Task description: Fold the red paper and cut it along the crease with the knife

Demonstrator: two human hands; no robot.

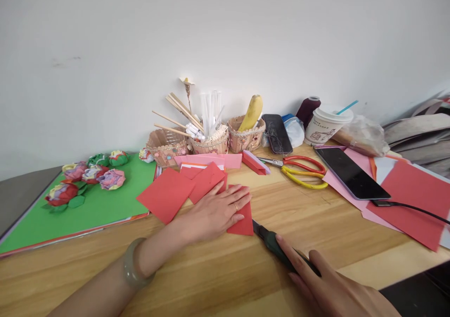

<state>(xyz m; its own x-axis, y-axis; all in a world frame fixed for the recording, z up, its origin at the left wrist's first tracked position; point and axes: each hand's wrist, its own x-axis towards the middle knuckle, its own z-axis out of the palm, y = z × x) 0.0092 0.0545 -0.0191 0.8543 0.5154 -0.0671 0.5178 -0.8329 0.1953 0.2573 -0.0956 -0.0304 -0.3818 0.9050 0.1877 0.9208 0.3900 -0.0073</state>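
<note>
My left hand [220,209] lies flat with fingers stretched over a folded-looking piece of red paper [242,225], pressing it on the wooden table [197,275]. In my right hand [316,279] is a dark green utility knife [276,246], its blade pointing at the red paper's right edge. Whether the blade touches the paper I cannot tell. More red paper pieces [167,195] overlap just left of my left hand, with pink strips [230,160] behind them.
Scissors [304,171] with red and yellow handles lie beyond the knife. A phone [351,173] rests on coloured sheets at right. Decorated baskets [168,151], a banana [251,113] and a lidded cup [326,124] line the wall. Paper flowers [111,179] sit on green paper [116,202] at left.
</note>
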